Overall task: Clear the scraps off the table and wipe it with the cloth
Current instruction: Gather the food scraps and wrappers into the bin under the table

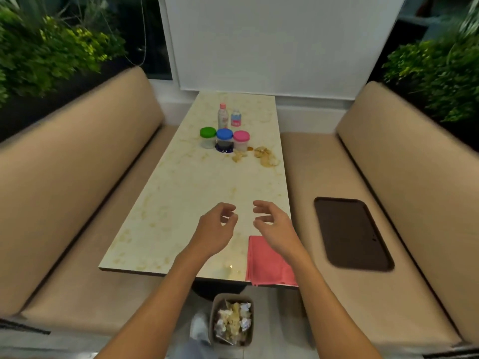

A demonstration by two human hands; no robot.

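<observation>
Pale yellowish scraps lie on the cream marbled table, far right of middle, with a smaller bit beside them. A folded pink cloth rests at the table's near right corner. My left hand and my right hand hover over the near half of the table, fingers loosely curled and apart, holding nothing. My right wrist passes over the cloth's upper edge.
Three jars with green, blue and pink lids and two small bottles stand on the far table. A bin holding crumpled scraps sits on the floor below the near edge. A dark tray lies on the right bench.
</observation>
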